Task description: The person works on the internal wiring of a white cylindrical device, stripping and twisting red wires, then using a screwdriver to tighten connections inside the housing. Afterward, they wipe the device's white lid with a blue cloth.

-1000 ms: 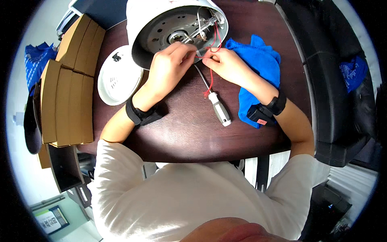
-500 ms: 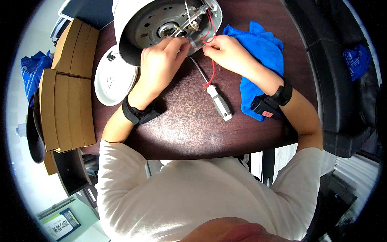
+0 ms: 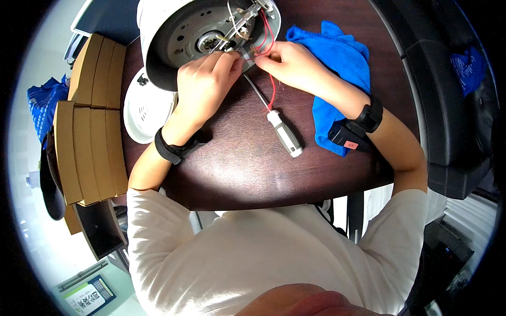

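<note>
Nearest me, the screwdriver lies aslant on the table, handle toward me, shaft pointing away and leftward. Beyond it, my right hand pinches the red wire, whose tail runs toward me to the screwdriver's neck; my left hand has bunched fingertips, their grasp hidden, so I can't tell. Behind, the white housing tilts its opening my way. My fingertips have drawn closer together since half a second ago.
</note>
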The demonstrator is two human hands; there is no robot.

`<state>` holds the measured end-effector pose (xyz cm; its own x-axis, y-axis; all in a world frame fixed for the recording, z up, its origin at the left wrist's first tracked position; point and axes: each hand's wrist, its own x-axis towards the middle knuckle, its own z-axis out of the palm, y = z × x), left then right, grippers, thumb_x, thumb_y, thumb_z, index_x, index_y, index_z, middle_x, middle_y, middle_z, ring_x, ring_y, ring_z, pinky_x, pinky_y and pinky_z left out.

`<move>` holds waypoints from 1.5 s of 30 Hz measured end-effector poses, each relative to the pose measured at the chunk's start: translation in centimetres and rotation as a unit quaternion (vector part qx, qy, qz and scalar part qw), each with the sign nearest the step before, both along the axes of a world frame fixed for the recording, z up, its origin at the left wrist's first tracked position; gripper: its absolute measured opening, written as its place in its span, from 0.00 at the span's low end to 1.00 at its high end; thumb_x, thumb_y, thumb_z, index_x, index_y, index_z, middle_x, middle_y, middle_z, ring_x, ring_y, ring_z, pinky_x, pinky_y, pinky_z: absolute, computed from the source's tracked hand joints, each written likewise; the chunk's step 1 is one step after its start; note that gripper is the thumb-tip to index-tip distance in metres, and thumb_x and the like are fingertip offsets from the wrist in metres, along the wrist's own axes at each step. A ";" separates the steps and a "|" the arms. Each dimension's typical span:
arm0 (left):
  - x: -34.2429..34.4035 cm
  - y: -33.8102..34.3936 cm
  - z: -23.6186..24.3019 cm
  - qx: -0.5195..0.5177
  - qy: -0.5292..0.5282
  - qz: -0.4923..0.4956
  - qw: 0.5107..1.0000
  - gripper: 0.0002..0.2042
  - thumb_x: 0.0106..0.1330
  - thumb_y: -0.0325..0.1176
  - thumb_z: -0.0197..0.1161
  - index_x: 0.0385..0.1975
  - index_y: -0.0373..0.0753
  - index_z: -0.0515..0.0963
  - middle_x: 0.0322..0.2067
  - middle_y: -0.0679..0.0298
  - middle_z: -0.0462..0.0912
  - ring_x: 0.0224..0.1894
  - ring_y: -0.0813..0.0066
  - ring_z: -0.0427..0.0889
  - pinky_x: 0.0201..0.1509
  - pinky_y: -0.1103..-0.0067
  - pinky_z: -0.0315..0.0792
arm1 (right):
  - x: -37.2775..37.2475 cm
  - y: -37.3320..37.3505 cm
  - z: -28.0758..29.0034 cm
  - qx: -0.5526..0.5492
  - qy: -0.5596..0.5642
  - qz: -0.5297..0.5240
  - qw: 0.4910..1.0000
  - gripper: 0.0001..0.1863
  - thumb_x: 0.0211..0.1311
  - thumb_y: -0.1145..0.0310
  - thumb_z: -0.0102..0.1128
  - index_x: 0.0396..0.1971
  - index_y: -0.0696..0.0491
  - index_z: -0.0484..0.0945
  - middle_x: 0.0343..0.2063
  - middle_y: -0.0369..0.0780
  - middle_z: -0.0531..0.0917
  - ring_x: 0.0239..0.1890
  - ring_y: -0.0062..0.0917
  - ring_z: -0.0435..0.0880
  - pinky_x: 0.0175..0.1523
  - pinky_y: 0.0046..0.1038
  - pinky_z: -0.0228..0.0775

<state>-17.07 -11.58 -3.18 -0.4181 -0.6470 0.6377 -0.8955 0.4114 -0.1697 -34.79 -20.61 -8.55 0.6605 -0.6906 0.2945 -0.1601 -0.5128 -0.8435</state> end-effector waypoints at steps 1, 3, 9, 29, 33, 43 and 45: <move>0.1 0.0 0.0 -0.001 0.000 -0.004 1.000 0.07 0.52 0.30 0.69 0.27 0.41 0.76 0.21 0.67 0.78 0.20 0.71 0.80 0.23 0.77 0.73 | 0.0 0.1 0.0 0.052 0.000 -0.003 0.999 0.15 0.61 0.60 0.56 0.33 0.58 0.79 0.20 0.42 0.80 0.19 0.27 0.79 0.26 0.28 0.69; 0.3 0.1 0.0 -0.004 0.000 -0.011 1.000 0.08 0.52 0.30 0.69 0.27 0.40 0.76 0.20 0.67 0.77 0.20 0.71 0.80 0.23 0.77 0.73 | 0.1 0.2 0.4 0.157 -0.001 -0.007 0.988 0.15 0.68 0.59 0.53 0.43 0.56 0.78 0.25 0.31 0.78 0.19 0.14 0.74 0.25 0.18 0.65; 0.5 0.4 0.1 0.012 0.003 -0.018 1.000 0.08 0.52 0.31 0.69 0.27 0.40 0.75 0.20 0.67 0.76 0.21 0.71 0.79 0.23 0.77 0.72 | -0.5 0.3 1.7 0.407 -0.075 0.042 0.909 0.14 0.69 0.59 0.53 0.43 0.54 0.77 0.24 0.29 0.69 0.17 0.11 0.66 0.21 0.16 0.57; -0.6 0.2 -0.1 0.113 0.206 -0.008 0.972 0.05 0.55 0.27 0.69 0.29 0.37 0.81 0.21 0.65 0.81 0.18 0.78 0.79 0.22 0.83 0.71 | 0.7 0.2 0.8 0.478 -0.146 0.086 0.862 0.11 0.65 0.63 0.59 0.40 0.54 0.78 0.21 0.28 0.70 0.16 0.11 0.64 0.21 0.15 0.54; -1.0 0.8 -0.1 0.150 0.270 0.013 0.951 0.04 0.57 0.26 0.68 0.31 0.36 0.81 0.21 0.65 0.82 0.19 0.83 0.78 0.22 0.86 0.71 | 0.6 0.2 0.8 0.472 -0.156 0.107 0.861 0.10 0.65 0.63 0.59 0.39 0.55 0.78 0.20 0.29 0.71 0.16 0.12 0.66 0.20 0.16 0.54; -0.8 1.3 -0.8 0.205 0.376 0.015 0.903 0.05 0.60 0.27 0.67 0.32 0.33 0.81 0.22 0.68 0.82 0.23 0.88 0.79 0.26 0.88 0.71 | 0.5 0.1 0.9 0.478 -0.152 0.149 0.852 0.09 0.65 0.65 0.58 0.32 0.55 0.76 0.19 0.30 0.72 0.15 0.12 0.66 0.19 0.15 0.53; -0.8 1.5 -0.7 0.218 0.387 0.023 0.896 0.05 0.60 0.27 0.67 0.32 0.33 0.81 0.22 0.68 0.82 0.24 0.88 0.79 0.26 0.88 0.72 | 0.6 0.2 0.9 0.470 -0.151 0.152 0.856 0.09 0.66 0.65 0.57 0.32 0.55 0.76 0.18 0.29 0.71 0.15 0.11 0.66 0.19 0.15 0.53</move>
